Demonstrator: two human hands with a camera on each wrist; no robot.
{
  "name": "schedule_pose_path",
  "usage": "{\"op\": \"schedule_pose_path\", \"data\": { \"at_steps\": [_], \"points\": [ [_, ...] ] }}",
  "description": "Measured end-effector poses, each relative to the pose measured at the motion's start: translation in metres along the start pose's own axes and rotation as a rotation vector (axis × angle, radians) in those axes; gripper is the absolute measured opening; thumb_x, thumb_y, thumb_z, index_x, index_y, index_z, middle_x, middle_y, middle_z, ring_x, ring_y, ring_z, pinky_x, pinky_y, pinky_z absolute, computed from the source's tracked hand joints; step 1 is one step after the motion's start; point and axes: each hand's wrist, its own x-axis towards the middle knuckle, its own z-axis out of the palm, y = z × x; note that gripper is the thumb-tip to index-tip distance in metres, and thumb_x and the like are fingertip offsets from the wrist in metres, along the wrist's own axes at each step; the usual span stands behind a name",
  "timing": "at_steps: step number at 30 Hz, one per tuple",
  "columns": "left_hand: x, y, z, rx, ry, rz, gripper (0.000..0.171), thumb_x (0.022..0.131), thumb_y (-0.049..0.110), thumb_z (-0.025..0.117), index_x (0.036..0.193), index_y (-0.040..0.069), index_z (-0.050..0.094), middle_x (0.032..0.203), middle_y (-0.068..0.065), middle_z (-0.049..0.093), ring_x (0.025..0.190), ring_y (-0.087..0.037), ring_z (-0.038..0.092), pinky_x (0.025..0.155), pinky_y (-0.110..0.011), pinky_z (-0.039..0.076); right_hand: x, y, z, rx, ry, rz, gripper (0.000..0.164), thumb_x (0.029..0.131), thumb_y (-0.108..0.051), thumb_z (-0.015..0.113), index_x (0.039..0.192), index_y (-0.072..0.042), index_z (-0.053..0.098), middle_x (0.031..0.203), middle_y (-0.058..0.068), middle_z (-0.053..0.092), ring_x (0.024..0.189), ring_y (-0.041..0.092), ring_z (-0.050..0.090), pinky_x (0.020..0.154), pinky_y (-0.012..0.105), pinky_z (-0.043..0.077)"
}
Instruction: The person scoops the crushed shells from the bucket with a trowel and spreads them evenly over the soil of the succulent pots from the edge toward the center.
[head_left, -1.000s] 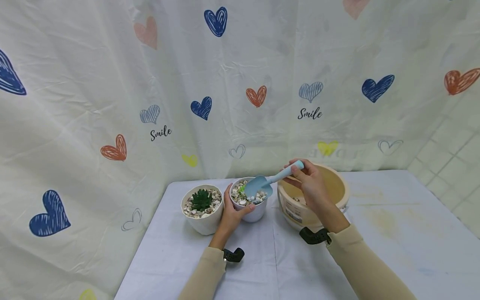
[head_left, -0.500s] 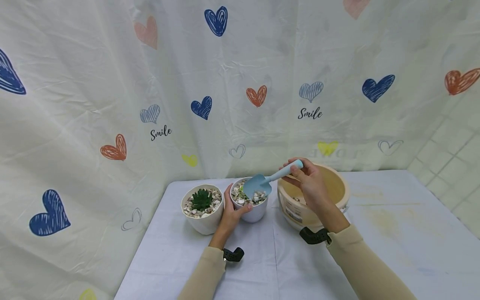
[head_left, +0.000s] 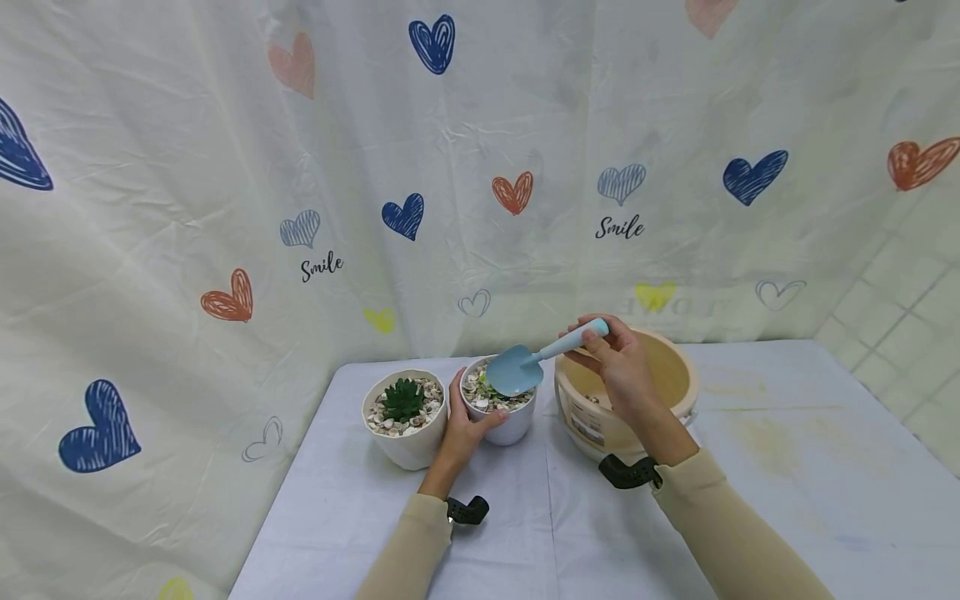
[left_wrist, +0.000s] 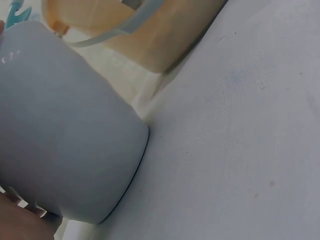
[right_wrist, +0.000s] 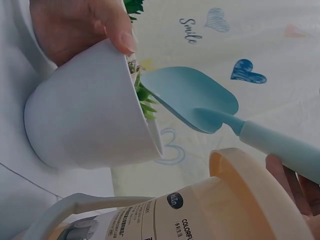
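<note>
My right hand [head_left: 624,367] pinches the handle of a light blue hand trowel [head_left: 515,371] between thumb and fingers. Its blade is tilted over the mouth of a small white pot [head_left: 512,429], and in the right wrist view the blade [right_wrist: 190,95] looks bare. Around the left side of that pot curls my left hand [head_left: 463,429], with its thumb along the rim. Inside the pot are pale pebbles [head_left: 480,398] and a small green plant [right_wrist: 144,100], partly covered by the trowel in the head view. The pot stands upright on the table.
Left of my left hand stands a larger white pot [head_left: 411,450] with pebbles and a dark green succulent [head_left: 403,400]. Under my right hand sits a beige bucket [head_left: 678,367] with a handle and a printed label. A white cloth [head_left: 780,500] covers the table, and a heart-patterned curtain [head_left: 525,108] hangs behind.
The trowel's blade has tilted and shed the pebbles it carried into the small white pot. Both hands have stayed nearly in place.
</note>
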Motion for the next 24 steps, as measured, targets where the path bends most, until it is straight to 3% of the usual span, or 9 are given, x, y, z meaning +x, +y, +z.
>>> {"op": "schedule_pose_path", "data": {
  "at_steps": [4, 8, 16, 24],
  "points": [
    [0.002, -0.003, 0.0, 0.003, 0.009, 0.01, 0.101, 0.076, 0.014, 0.079, 0.152, 0.027, 0.013, 0.156, -0.006, 0.021, 0.142, -0.024, 0.026, 0.116, -0.043, 0.018, 0.001, 0.001, 0.0, 0.001, 0.019, -0.02, 0.028, 0.096, -0.014, 0.056, 0.121, -0.004, 0.055, 0.112, 0.007, 0.063, 0.108, 0.022, 0.067, 0.088, 0.039, 0.053],
    [-0.002, 0.005, 0.0, 0.013, 0.006, 0.023, 0.1, 0.077, 0.013, 0.078, 0.153, 0.023, 0.013, 0.157, -0.01, 0.02, 0.143, -0.025, 0.026, 0.117, -0.043, 0.018, 0.0, -0.001, 0.001, 0.01, 0.031, -0.032, 0.028, 0.095, -0.014, 0.057, 0.121, -0.003, 0.056, 0.112, 0.008, 0.062, 0.108, 0.023, 0.066, 0.089, 0.04, 0.052],
    [-0.002, 0.007, -0.003, -0.009, -0.029, -0.002, 0.098, 0.081, 0.014, 0.073, 0.153, 0.022, 0.007, 0.158, -0.011, 0.015, 0.146, -0.027, 0.021, 0.117, -0.045, 0.021, 0.0, -0.002, 0.002, 0.006, 0.051, -0.038, 0.03, 0.096, -0.013, 0.056, 0.123, -0.001, 0.054, 0.114, 0.009, 0.061, 0.109, 0.024, 0.066, 0.089, 0.041, 0.051],
    [-0.001, 0.007, -0.003, -0.047, -0.041, 0.016, 0.093, 0.083, 0.009, 0.067, 0.151, 0.018, 0.005, 0.157, -0.012, 0.017, 0.144, -0.025, 0.024, 0.114, -0.035, 0.025, 0.0, -0.001, 0.003, -0.033, 0.033, -0.031, 0.03, 0.096, -0.012, 0.055, 0.124, -0.002, 0.054, 0.115, 0.01, 0.062, 0.111, 0.025, 0.065, 0.089, 0.04, 0.051]
  ]
}}
